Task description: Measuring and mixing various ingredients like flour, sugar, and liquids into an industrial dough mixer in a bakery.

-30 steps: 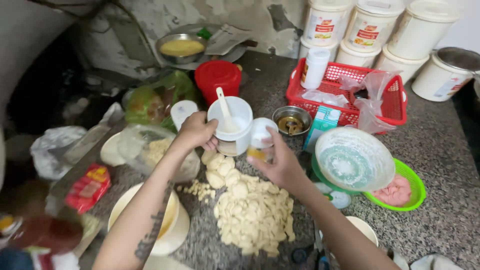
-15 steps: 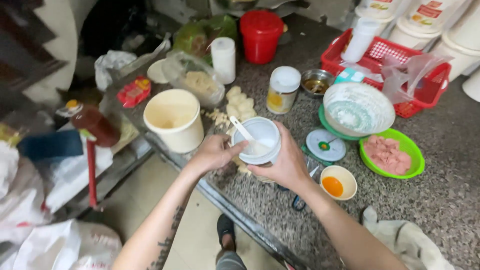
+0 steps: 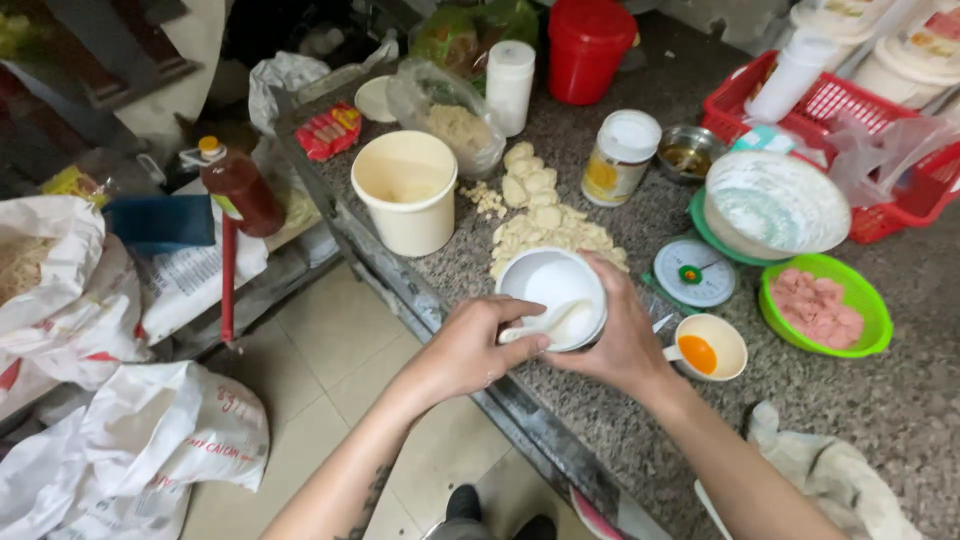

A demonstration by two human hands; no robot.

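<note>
white plastic cup (image 3: 552, 293) at the granite counter (image 3: 930, 390) edge looks light, slick; right hand (image 3: 622, 345) wraps its side, left hand (image 3: 470, 345) pinches the white spoon (image 3: 552, 322) inside. wall grip seems safest.

A cream bucket (image 3: 408, 190) stands near the edge of the granite counter (image 3: 900, 390), with a pile of pale dough pieces (image 3: 545, 215) just beside it. A jar with a white lid (image 3: 620, 157) and a small metal bowl (image 3: 687, 153) sit behind the pile. A green bowl of pink meat (image 3: 825, 305), a small kitchen scale (image 3: 693, 272) and a cup of orange sauce (image 3: 705, 347) lie to the right. A red basket (image 3: 850, 110) stands at the back.
</note>
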